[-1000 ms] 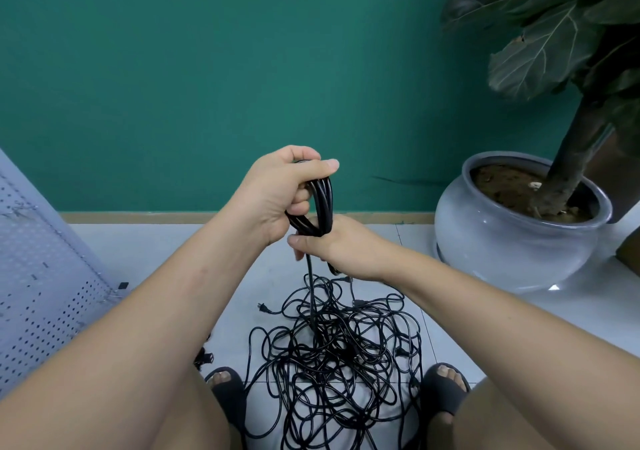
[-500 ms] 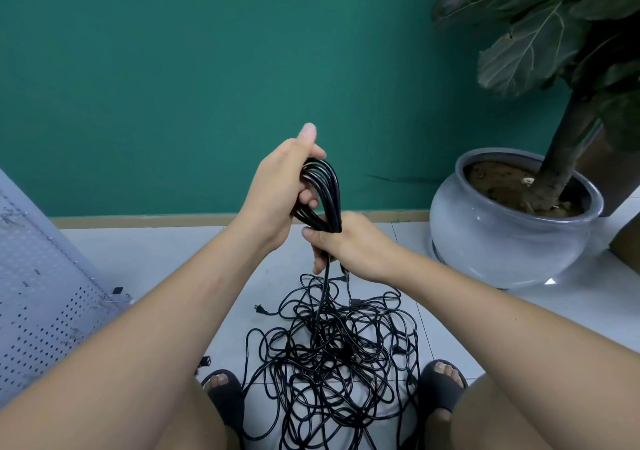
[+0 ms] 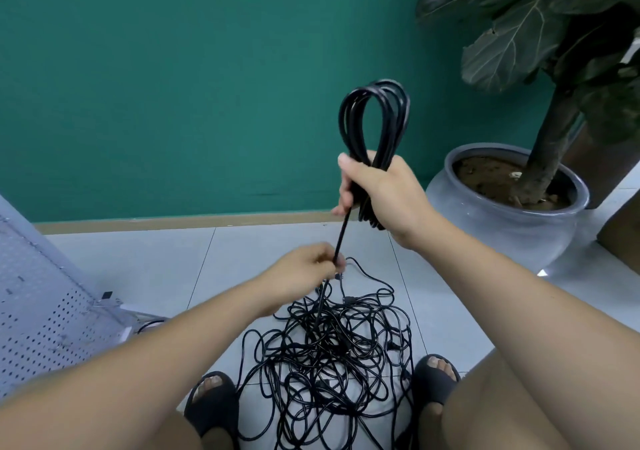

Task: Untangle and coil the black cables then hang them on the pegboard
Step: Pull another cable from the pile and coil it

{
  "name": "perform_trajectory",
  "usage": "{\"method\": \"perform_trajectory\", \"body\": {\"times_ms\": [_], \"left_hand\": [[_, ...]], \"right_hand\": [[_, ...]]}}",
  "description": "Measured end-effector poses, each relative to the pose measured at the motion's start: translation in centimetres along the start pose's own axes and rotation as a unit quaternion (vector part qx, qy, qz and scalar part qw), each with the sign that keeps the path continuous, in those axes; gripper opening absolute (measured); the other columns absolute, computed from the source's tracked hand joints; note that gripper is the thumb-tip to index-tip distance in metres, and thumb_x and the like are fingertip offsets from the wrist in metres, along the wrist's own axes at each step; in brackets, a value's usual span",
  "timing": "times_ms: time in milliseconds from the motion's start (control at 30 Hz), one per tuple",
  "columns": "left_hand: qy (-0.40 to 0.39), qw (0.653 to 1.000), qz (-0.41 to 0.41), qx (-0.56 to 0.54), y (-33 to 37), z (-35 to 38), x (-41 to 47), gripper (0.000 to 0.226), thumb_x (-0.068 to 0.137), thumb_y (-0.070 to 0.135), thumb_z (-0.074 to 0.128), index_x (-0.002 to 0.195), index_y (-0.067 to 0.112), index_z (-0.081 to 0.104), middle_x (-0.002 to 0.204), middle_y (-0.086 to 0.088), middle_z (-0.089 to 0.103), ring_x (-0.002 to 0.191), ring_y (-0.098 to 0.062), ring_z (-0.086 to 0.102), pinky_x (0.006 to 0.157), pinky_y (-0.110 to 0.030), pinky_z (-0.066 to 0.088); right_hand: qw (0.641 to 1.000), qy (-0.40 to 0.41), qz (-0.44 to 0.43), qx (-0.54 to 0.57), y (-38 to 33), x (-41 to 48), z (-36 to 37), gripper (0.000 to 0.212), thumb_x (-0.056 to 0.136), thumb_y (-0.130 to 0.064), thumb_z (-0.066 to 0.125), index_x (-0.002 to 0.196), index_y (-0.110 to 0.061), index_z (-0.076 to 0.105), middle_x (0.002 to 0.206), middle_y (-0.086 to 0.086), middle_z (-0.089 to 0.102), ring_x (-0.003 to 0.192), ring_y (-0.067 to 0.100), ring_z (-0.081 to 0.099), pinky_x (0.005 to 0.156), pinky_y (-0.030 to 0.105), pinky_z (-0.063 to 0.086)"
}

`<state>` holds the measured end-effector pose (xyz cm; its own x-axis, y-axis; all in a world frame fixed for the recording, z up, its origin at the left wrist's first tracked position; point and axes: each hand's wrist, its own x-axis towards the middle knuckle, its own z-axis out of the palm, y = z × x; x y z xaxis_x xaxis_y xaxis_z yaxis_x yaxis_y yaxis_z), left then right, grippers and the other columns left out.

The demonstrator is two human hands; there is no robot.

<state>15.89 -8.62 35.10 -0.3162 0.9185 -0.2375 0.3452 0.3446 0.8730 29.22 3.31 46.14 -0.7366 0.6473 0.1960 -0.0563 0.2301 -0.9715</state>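
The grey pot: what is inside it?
Brown soil and the plant's trunk standing in it. The near wall of the pot hides the front of the soil; whatever lies below the soil is covered.

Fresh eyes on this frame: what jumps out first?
A looped black coil gripped upright in the right hand, centre frame. Below, the left hand pinches a strand running into the tangled cable pile on the floor. Pegboard at far left.
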Motion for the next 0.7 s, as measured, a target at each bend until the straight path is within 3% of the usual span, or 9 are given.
{"method": "perform_trajectory", "body": {"times_ms": [133, 233, 333, 400, 600, 700], "left_hand": [[-0.009, 0.998, 0.010, 0.055, -2.6, 2.4, 0.0, 0.012, 0.107, 0.042, 0.057, 0.110, 0.037, 0.067, 0.118, -0.013, 0.074, 0.088, -0.017, 0.058, 0.082, -0.037, 0.049], [-0.004, 0.997, -0.007, 0.074, -2.7, 2.4, 0.1, 0.025, 0.109, 0.052, 0.049, 0.109, 0.038, 0.070, 0.111, -0.005, 0.077, 0.087, -0.019, 0.060, 0.084, -0.042, 0.055], [-0.043, 0.994, -0.009, 0.100, -1.9, 2.1, 0.0, 0.031, 0.112, 0.042, 0.047, 0.101, 0.029, 0.073, 0.089, 0.004, 0.079, 0.077, -0.022, 0.057, 0.077, -0.038, 0.048], [-0.070, 0.987, 0.007, 0.146, -0.9, 1.9, -0.3, 0.034, 0.113, 0.042, 0.047, 0.095, 0.028, 0.071, 0.072, 0.001, 0.069, 0.070, -0.021, 0.056, 0.073, -0.035, 0.047], [-0.083, 0.956, 0.080, 0.270, 2.7, 1.4, -2.9, 0.035, 0.113, 0.041, 0.048, 0.095, 0.023, 0.073, 0.062, 0.006, 0.051, 0.052, -0.006, 0.043, 0.056, -0.022, 0.037], [-0.075, 0.955, 0.115, 0.263, 4.4, 0.6, -4.4, 0.033, 0.111, 0.041, 0.051, 0.094, 0.025, 0.074, 0.052, 0.008, 0.047, 0.049, -0.008, 0.040, 0.055, -0.026, 0.039]], "right_hand": [[0.996, 0.054, -0.029, 0.070, -1.2, 0.6, -0.5, 0.038, 0.110, -0.026, 0.060, 0.077, -0.007, 0.057, 0.062, 0.012, 0.052, 0.058, 0.029, 0.057, 0.073, 0.053, 0.063], [0.990, 0.089, -0.040, 0.103, -1.8, 0.6, -0.6, 0.037, 0.110, -0.025, 0.060, 0.078, -0.008, 0.055, 0.061, 0.010, 0.051, 0.056, 0.028, 0.053, 0.066, 0.046, 0.059], [0.986, 0.127, -0.044, 0.101, -1.7, 0.6, -0.6, 0.036, 0.110, -0.025, 0.060, 0.078, -0.009, 0.055, 0.061, 0.009, 0.050, 0.054, 0.026, 0.048, 0.061, 0.042, 0.056], [0.983, 0.162, -0.053, 0.071, -1.5, 0.7, -0.9, 0.035, 0.110, -0.026, 0.060, 0.078, -0.011, 0.055, 0.060, 0.008, 0.049, 0.051, 0.025, 0.046, 0.057, 0.040, 0.053], [0.969, 0.228, -0.058, -0.072, -0.5, 0.8, -2.4, 0.042, 0.106, -0.043, 0.061, 0.075, -0.016, 0.051, 0.059, 0.000, 0.055, 0.053, 0.020, 0.052, 0.063, 0.042, 0.051], [0.963, 0.215, -0.048, -0.157, 0.1, 0.7, -2.9, 0.052, 0.107, -0.048, 0.061, 0.074, -0.009, 0.056, 0.055, -0.007, 0.057, 0.052, 0.010, 0.053, 0.058, 0.023, 0.044]]}}
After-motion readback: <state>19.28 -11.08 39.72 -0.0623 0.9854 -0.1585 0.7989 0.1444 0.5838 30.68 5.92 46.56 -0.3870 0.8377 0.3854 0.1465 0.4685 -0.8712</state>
